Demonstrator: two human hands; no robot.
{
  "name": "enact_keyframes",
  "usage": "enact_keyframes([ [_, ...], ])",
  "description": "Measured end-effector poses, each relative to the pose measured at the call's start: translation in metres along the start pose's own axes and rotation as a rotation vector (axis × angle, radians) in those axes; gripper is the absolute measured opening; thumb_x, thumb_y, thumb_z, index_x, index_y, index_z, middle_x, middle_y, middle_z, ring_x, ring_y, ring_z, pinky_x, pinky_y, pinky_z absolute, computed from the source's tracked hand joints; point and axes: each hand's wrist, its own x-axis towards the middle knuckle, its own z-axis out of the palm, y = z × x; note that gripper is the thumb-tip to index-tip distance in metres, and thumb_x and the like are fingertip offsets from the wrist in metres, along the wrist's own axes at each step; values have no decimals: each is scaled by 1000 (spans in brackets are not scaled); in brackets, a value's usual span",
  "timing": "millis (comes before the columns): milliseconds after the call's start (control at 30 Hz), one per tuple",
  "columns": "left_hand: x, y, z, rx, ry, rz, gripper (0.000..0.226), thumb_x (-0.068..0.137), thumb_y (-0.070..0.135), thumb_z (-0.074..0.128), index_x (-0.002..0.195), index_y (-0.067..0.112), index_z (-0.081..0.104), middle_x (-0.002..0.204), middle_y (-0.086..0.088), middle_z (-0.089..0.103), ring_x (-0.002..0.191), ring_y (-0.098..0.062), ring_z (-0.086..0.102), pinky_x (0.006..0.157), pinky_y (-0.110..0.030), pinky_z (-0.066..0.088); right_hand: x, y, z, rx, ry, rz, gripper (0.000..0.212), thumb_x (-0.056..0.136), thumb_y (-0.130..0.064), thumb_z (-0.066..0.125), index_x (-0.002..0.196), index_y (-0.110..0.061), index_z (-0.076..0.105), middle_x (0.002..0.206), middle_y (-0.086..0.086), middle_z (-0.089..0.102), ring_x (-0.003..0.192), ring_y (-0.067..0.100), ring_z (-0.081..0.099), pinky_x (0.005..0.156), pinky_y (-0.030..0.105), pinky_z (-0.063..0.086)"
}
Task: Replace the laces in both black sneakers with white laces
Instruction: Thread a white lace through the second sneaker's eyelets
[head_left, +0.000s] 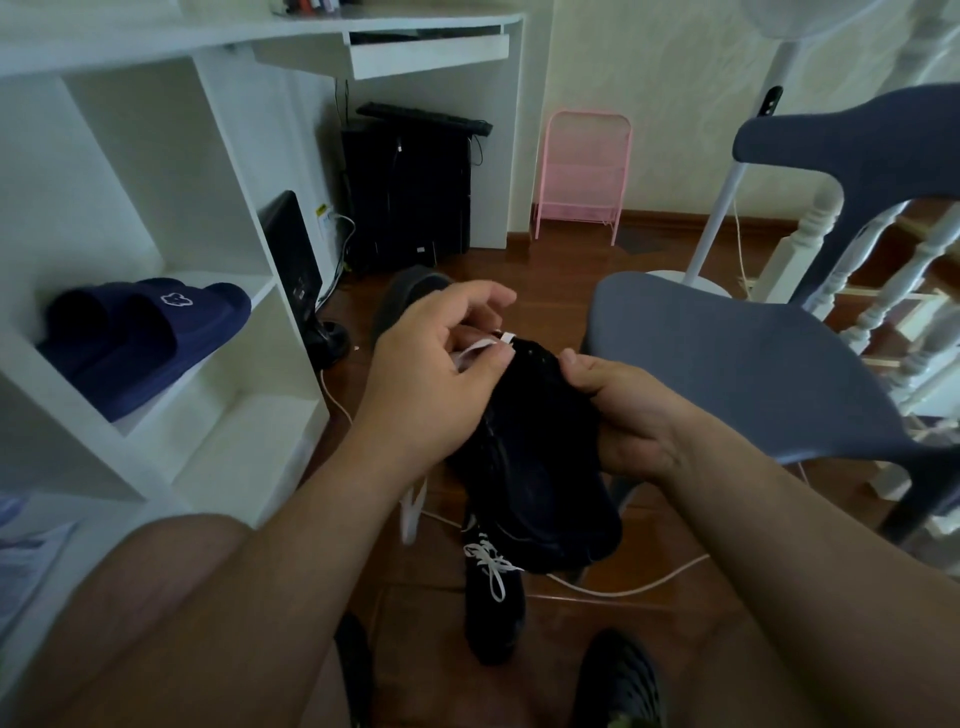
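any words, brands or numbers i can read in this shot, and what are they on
No text reads clearly.
Navy slides: a white flower-shaped outline logo, no letters.
Yellow sticker behind the monitor: too blurred to read.
Papers on the lower shelf: print too blurred to read.
Black sneaker held in both hands: no visible branding.

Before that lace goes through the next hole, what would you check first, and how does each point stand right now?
1. Left hand pinches the white lace near its tip: ok.
2. Right hand grips the held sneaker steady: ok.
3. Lace tip lined up with an eyelet: cannot tell, black on black.
4. Lace free of twists: cannot tell, hidden by the hand.
5. Other sneaker on the floor already has white lacing: ok.
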Motion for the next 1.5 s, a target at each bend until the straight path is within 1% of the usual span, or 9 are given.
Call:
enact_keyframes([
  [333, -4, 8, 3, 165, -9, 46, 55, 91, 30, 80, 140, 32, 55, 93, 20, 73, 93, 6, 68, 85, -14, 56, -17, -5, 16, 18, -85, -66, 41, 110, -30, 45, 132, -4, 67, 135, 24, 66, 123, 37, 65, 110, 51, 49],
  [467, -2, 8, 3, 215, -23, 21, 60, 90, 33, 81, 142, 35, 51, 91, 21, 74, 96, 4, 68, 98, -28, 56, -21, -6, 22, -39, -19, -134, 39, 111, -28, 46, 129, 0, 66, 132, 27, 66, 116, 35, 67, 105, 47, 53],
  [667, -2, 5, 8, 289, -46, -18, 54, 87, 28, 84, 132, 37, 55, 80, 19, 70, 87, 9, 65, 77, -4, 45, -24, -1, 32, -377, 103, -327, 40, 111, -32, 48, 105, -3, 75, 93, 16, 76, 83, 27, 74, 73, 36, 58],
  [800, 1, -1, 11, 342, -127, -75, 52, 83, 30, 87, 124, 34, 56, 80, 16, 70, 85, 4, 65, 73, -11, 46, -15, 7, 38, -693, 293, -439, 37, 108, -40, 51, 92, -19, 77, 73, -1, 73, 64, 11, 68, 58, 29, 50],
  [900, 2, -10, 10, 428, -155, -85, 53, 80, 36, 89, 117, 31, 51, 78, 14, 68, 78, 4, 61, 66, -16, 44, -6, 13, 38, -732, 324, -360, 38, 107, -38, 53, 91, -13, 77, 72, 8, 73, 61, 14, 64, 56, 32, 48],
  [1000, 2, -17, 11, 464, -193, -103, 58, 78, 45, 89, 116, 32, 48, 81, 14, 67, 77, 2, 61, 66, -20, 47, -3, 16, 37, -655, 368, -271, 36, 103, -33, 60, 85, -6, 75, 64, 4, 67, 57, 18, 62, 54, 33, 48],
  [1267, -1, -26, 5, 436, -82, -233, 51, 80, 73, 70, 89, 28, 46, 87, 7, 53, 78, -18, 52, 62, -36, 40, 2, 1, 26, -215, 659, -323, 34, 99, -39, 65, 87, -9, 76, 88, 17, 78, 85, 36, 77, 77, 59, 63],
  [1367, -9, -39, 3, 352, -234, -364, 40, 85, 64, 72, 91, 30, 55, 86, 7, 62, 76, -11, 59, 61, -31, 45, 0, -2, 26, -124, 679, -368, 35, 101, -38, 62, 90, -7, 74, 95, 19, 77, 91, 36, 77, 80, 57, 64],
  [1500, -13, -48, 10, 313, -126, -262, 19, 96, 35, 65, 84, 26, 54, 69, 4, 56, 59, -8, 52, 50, -21, 37, 2, -5, 30, 257, 522, -207, 24, 105, -28, 61, 103, -9, 73, 101, 16, 79, 86, 32, 78, 75, 48, 64],
])
